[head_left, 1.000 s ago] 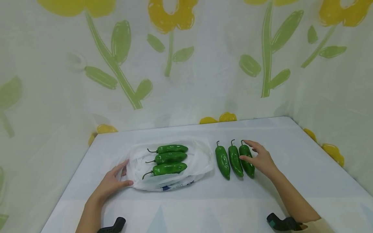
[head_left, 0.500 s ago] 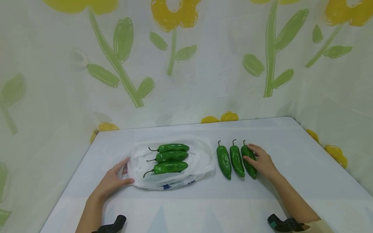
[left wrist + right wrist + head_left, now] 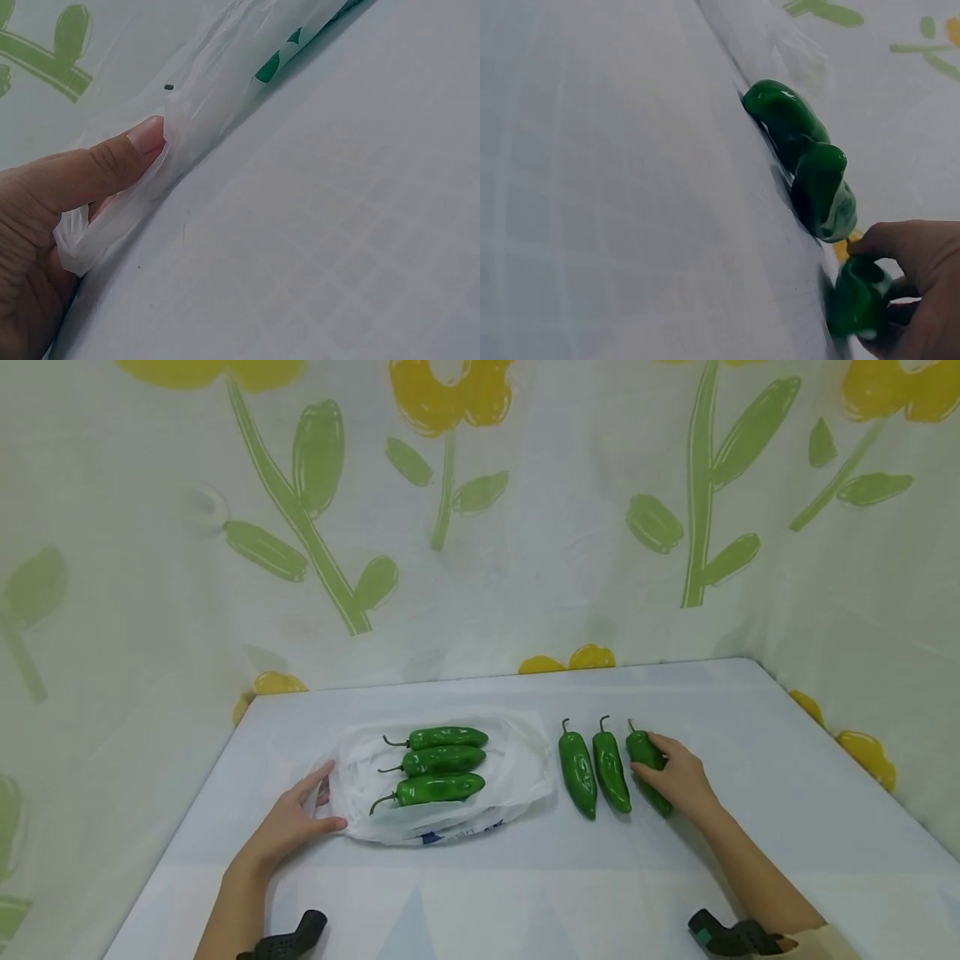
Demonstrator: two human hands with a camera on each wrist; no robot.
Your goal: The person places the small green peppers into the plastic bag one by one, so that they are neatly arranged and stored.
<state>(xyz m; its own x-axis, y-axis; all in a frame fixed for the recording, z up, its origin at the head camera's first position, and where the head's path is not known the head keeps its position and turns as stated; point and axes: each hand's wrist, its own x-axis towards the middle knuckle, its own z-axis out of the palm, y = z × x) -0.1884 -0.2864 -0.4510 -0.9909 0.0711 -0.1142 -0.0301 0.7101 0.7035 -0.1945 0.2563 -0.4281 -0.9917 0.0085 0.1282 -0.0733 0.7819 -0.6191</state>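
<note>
Head view high, forward and down — wrist views low, close — three peppers (image 3: 612, 772) in head and right.

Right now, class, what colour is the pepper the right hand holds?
The pepper is glossy green; it shows best in the head view.

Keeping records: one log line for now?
left hand: touches plastic bag; right hand: grips rightmost pepper; on bag: three peppers; table: two other peppers

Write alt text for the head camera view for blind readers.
A right hand grips a green pepper beside two others on a white table. To their left, a left hand touches a white plastic bag with three more peppers on it.
</note>
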